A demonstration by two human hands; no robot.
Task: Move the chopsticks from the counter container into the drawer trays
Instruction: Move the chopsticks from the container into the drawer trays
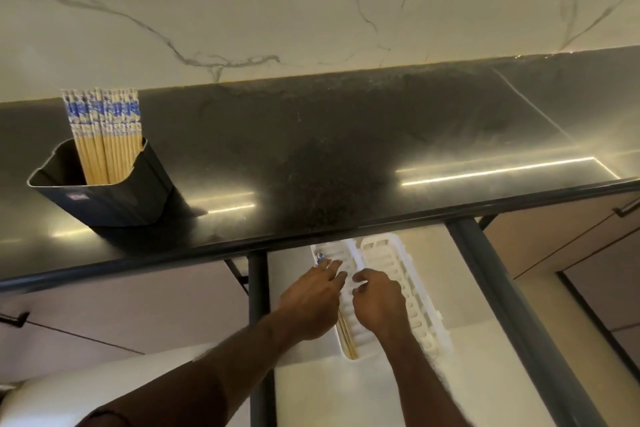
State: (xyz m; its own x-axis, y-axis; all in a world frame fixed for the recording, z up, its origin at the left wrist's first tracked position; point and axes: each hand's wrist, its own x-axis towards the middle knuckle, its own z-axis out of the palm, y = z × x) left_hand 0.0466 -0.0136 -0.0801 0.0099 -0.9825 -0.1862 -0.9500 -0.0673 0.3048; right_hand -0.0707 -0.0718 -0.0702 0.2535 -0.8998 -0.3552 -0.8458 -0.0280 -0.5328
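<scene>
A dark container [104, 198] stands on the black counter at the left, holding several bamboo chopsticks [104, 135] with blue-and-white tops. Below the counter edge an open drawer holds two white slotted trays side by side: a left tray [346, 288] and a right tray [412, 288]. A few chopsticks [346, 336] lie in the left tray, their blue tops showing at its far end. My left hand [311, 302] rests over the left tray, fingers on those chopsticks. My right hand [377, 302] hovers beside it between the trays, fingers curled; what it touches is hidden.
The black counter [329, 156] runs across the view with a marble wall behind. Dark metal drawer rails [512, 288] flank the pale drawer floor. Closed cabinet fronts with dark handles lie left and right. A white rounded object sits at the bottom left.
</scene>
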